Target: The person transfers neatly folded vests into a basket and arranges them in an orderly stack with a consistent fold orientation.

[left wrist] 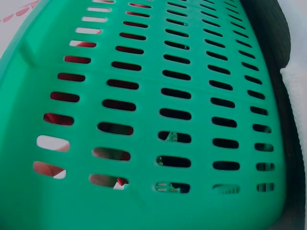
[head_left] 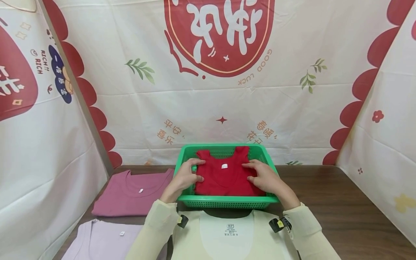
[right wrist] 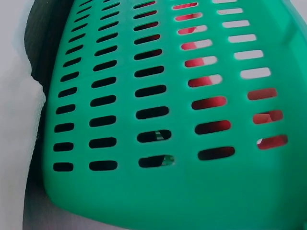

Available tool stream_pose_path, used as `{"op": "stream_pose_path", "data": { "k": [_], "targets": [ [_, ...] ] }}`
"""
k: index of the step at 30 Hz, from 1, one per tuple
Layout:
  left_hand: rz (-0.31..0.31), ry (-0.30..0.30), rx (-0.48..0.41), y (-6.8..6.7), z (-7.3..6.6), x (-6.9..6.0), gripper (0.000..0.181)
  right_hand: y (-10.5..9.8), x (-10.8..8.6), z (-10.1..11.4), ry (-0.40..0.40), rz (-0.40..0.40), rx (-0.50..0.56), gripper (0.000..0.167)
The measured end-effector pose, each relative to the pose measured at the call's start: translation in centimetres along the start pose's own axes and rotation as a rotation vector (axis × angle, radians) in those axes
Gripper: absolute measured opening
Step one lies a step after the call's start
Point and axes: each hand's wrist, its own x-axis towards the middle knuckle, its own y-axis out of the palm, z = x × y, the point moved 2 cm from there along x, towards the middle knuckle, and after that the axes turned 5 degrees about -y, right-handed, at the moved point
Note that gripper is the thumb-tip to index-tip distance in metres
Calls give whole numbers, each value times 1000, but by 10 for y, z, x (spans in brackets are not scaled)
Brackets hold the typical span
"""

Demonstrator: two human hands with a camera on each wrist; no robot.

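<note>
A folded red tank top point(head_left: 224, 177) with a white label lies in a green plastic basket point(head_left: 224, 198), its two straps toward the back. My left hand point(head_left: 186, 177) reaches over the basket's left side and holds the top's left edge, thumb and forefinger apart. On the opposite edge my right hand point(head_left: 265, 177) holds the top in much the same way. The other fingers are mostly hidden. Both wrist views face the slotted basket wall point(left wrist: 148, 91), point(right wrist: 158, 100), with red cloth showing through some slots; neither gives a clear sight of the hands.
Left of the basket lies a folded dark pink top point(head_left: 133, 198), with a folded pale lilac top point(head_left: 107, 240) nearer me. The brown wooden table point(head_left: 325, 202) extends to the right. A printed white cloth point(head_left: 208, 104) hangs behind and at both sides.
</note>
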Motion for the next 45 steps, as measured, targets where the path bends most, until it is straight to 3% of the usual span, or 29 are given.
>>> {"op": "stream_pose_path", "data": {
  "k": [10, 25, 45],
  "targets": [
    [24, -12, 22, 1, 1, -1, 66, 2, -1, 2, 11, 62, -19, 62],
    [26, 1, 110, 3, 1, -1, 69, 5, -2, 2, 13, 75, -45, 67],
    [35, -2, 150, 5, -1, -1, 67, 6, -3, 3, -11, 102, -80, 60]
  ]
}}
